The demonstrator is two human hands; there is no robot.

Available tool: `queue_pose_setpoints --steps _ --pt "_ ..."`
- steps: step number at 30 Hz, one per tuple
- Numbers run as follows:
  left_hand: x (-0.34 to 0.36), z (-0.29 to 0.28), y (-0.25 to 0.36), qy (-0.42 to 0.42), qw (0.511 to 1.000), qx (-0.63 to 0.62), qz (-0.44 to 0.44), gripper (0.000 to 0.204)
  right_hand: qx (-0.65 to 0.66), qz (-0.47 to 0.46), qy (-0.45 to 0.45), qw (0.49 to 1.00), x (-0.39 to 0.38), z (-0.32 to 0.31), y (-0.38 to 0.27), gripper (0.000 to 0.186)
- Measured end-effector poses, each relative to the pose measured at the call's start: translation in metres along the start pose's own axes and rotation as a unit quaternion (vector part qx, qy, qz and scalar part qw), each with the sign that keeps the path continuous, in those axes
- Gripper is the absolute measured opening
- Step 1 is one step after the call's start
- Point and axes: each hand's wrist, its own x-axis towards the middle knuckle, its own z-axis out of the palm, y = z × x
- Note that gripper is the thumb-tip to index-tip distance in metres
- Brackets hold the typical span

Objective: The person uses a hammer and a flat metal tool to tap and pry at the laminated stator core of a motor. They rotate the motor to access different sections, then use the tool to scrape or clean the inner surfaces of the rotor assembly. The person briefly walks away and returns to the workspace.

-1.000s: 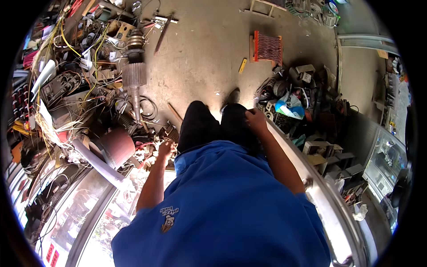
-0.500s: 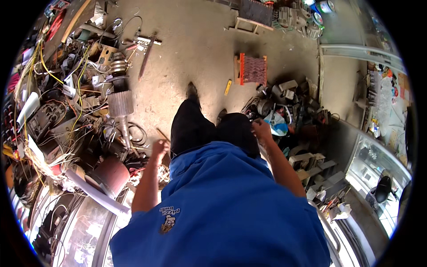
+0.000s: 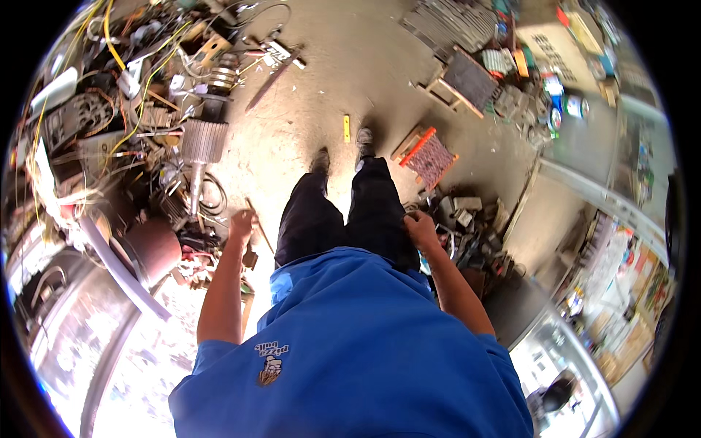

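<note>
My left hand (image 3: 243, 225) hangs beside my left thigh, its fingers loosely curled, with nothing visible in them. A thin dark stick (image 3: 261, 225) shows just past it; whether the two touch I cannot tell. By my right thigh is my right hand (image 3: 420, 229), its fingers bent in and close to the dark trousers (image 3: 374, 208), no object showing in its grasp. On the floor ahead of my shoes (image 3: 364, 139) lies a small yellow strip (image 3: 346, 128). To its right stands a low stool (image 3: 431, 157) with an orange-red frame and a woven seat.
At left, a large rotor with a shaft (image 3: 202, 142) rests among tangled wires and metal parts, near a reddish drum (image 3: 153, 248). Dark metal scrap (image 3: 467, 219) is heaped at my right. Farther off are a dark-topped bench (image 3: 467, 79) and a cardboard box (image 3: 555, 55).
The view has turned right and moved forward. My right foot has come ahead of the left, close to the yellow strip. Both hands stay low at my sides.
</note>
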Motion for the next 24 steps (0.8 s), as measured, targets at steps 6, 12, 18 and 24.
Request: queue_pose_setpoints --steps 6,12,18,24 --pt "-0.112 0.070 -0.049 0.156 0.982 0.014 -0.103 0.038 -0.104 -0.024 -0.088 0.990 0.092 -0.043 -0.013 0.036" --pt "-0.171 0.162 -0.041 0.144 0.973 -0.060 -0.168 0.039 -0.132 -0.165 -0.161 0.964 0.190 -0.111 -0.021 0.019" --pt "-0.142 0.221 0.032 0.082 0.980 0.176 0.036 0.045 0.109 0.081 -0.101 0.986 0.194 -0.167 -0.013 0.016" --pt "-0.155 0.215 0.116 0.079 0.991 0.018 0.105 0.038 0.069 0.111 -0.082 0.988 0.156 -0.148 -0.010 0.017"
